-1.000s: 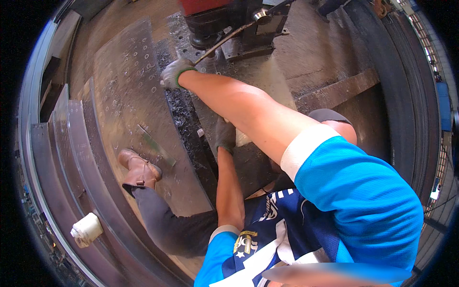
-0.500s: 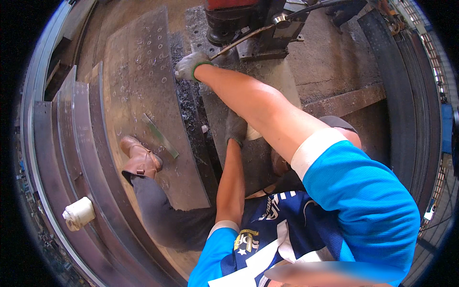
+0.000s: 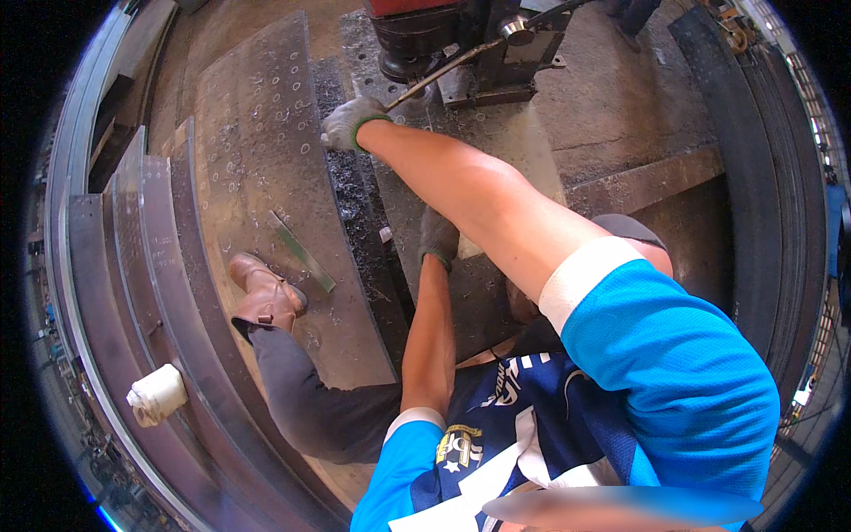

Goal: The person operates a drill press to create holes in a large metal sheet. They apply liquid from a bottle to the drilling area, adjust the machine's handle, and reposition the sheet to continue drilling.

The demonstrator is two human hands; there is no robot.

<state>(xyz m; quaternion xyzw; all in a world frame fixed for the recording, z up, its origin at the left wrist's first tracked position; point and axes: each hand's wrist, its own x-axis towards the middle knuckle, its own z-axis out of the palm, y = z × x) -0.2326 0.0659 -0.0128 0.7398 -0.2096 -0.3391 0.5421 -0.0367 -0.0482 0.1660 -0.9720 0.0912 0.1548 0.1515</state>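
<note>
My right hand point(image 3: 351, 124), in a grey glove with a green cuff, grips the end of a long metal lever point(image 3: 452, 69). The lever runs up and right to a round hub on a red and black machine point(image 3: 409, 40) that looks like a magnetic drill. It stands on a steel plate point(image 3: 523, 146) with round holes near the machine. Lower down, my left hand point(image 3: 437, 238) wears a dark glove and rests on the plate. My right forearm crosses just above it, and its fingers are hidden.
Metal shavings point(image 3: 347, 182) fill the gap beside a large plate point(image 3: 253, 142) with chalk circles. On that plate lie a thin greenish strip point(image 3: 303, 253) and my booted foot point(image 3: 266, 288). A white plastic container point(image 3: 158, 395) sits on stacked steel at left. Long dark beams point(image 3: 753, 177) line the right. A person's leg point(image 3: 634, 18) shows at the top.
The view has shifted slightly. My right hand keeps its hold on the lever, which has hardly moved. My left hand stays in place on the plate. A person's leg shows more clearly at the top.
</note>
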